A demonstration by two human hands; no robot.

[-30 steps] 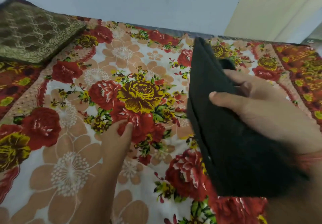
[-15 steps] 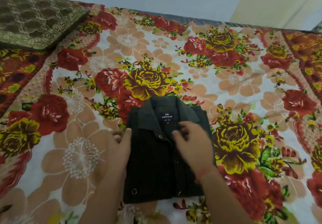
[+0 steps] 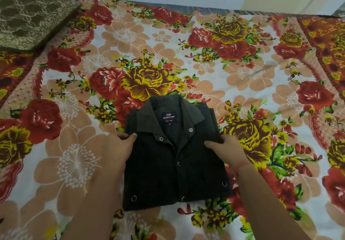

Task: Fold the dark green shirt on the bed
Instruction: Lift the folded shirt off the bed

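The dark green shirt [image 3: 168, 165] lies as a compact folded rectangle on the floral bedsheet [image 3: 205, 72], collar away from me, label and snap buttons facing up. My left hand [image 3: 117, 148] grips its left edge just below the collar, thumb on top of the cloth. On the opposite side my right hand [image 3: 226, 150] holds the right edge the same way, thumb resting on the front panel. The fingers of both hands are tucked under the sides and hidden.
A brown and gold patterned cushion or folded blanket [image 3: 31, 21] lies at the bed's far left corner. The far edge of the bed [image 3: 186, 9] meets a pale wall. Bare floral sheet stretches all around the shirt.
One second ago my right hand held the folded shirt up in the air. It has since come down flat on the bed, and both hands have shifted out to its side edges.
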